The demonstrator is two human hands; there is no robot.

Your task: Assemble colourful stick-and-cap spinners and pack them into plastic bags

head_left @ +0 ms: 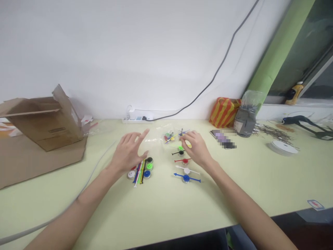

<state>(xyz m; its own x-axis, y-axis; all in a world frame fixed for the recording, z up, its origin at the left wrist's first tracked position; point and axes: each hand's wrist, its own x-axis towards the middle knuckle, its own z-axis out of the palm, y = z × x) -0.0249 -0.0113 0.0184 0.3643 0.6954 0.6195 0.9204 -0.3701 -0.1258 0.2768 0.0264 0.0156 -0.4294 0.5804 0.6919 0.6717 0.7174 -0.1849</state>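
My left hand (127,152) hovers with fingers spread above a cluster of small round plastic discs: white (131,174), blue (147,174), green (149,166) and black (149,160), beside a bundle of coloured plastic sticks (139,172). My right hand (196,147) curls over a yellow disc (188,144), its fingertips at the disc. Below that hand, a row of discs carries thin sticks through them: black (181,153), red (185,160), white (186,170) and blue (186,178). Behind them, a clear plastic bag (170,137) holds small coloured pieces.
All this lies on a pale green tabletop (161,205). A cardboard box (44,121) stands on flattened cardboard at left. A power strip (136,119), striped bag (224,112), grey bagged package (247,118), white tape roll (283,147) and dark tool (304,126) line the back.
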